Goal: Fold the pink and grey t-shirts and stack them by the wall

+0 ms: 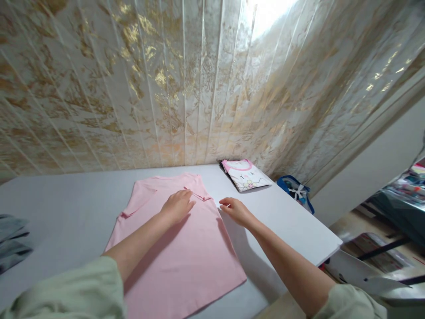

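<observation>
A pink short-sleeved T-shirt [186, 257] lies spread on the white table, its neck end toward the wall and both sleeves folded inward onto the body. My left hand [178, 207] is over the upper part of the shirt, close to the right sleeve, with its fingers stretched out and nothing held. Whether it presses on the cloth I cannot tell. Just beyond the shirt's right side, my right hand [237, 212] hovers over the table, fingers loosely bent and a gap between thumb and fingers.
A folded white top with pink neckline [247, 175] sits at the table's back right. Grey folded cloth [13, 241] lies at the left edge. Behind the white table [292, 221] hangs a gold-patterned curtain [159, 88]. Beside its right edge is a blue-trimmed bag [296, 191].
</observation>
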### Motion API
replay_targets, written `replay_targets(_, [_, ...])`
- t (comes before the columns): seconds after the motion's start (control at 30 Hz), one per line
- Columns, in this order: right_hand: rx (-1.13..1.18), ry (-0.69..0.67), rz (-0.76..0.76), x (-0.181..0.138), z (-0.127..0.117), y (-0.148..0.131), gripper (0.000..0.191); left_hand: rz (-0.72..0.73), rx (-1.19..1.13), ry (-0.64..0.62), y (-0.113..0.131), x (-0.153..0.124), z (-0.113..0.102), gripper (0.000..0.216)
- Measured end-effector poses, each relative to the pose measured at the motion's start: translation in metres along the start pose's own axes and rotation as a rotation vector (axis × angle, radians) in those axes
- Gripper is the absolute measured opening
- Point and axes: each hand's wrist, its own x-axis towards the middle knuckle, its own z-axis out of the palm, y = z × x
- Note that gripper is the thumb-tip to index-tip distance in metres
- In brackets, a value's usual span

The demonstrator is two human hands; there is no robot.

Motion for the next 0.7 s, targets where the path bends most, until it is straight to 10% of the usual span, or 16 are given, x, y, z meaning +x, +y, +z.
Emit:
replay_targets(0.27, [-0.094, 0.013, 0.182, 0.072, 0.023, -0.020, 0.023, -0.086, -0.012, 0.067, -0.012, 0.017, 0.049, 0.057])
replay_targets(0.7, [-0.125, -0.022, 0.261, 0.085, 0.031, -0.029, 0.018, -0.083, -0.423, 0.219, 0.004, 0.044, 0.037, 0.032])
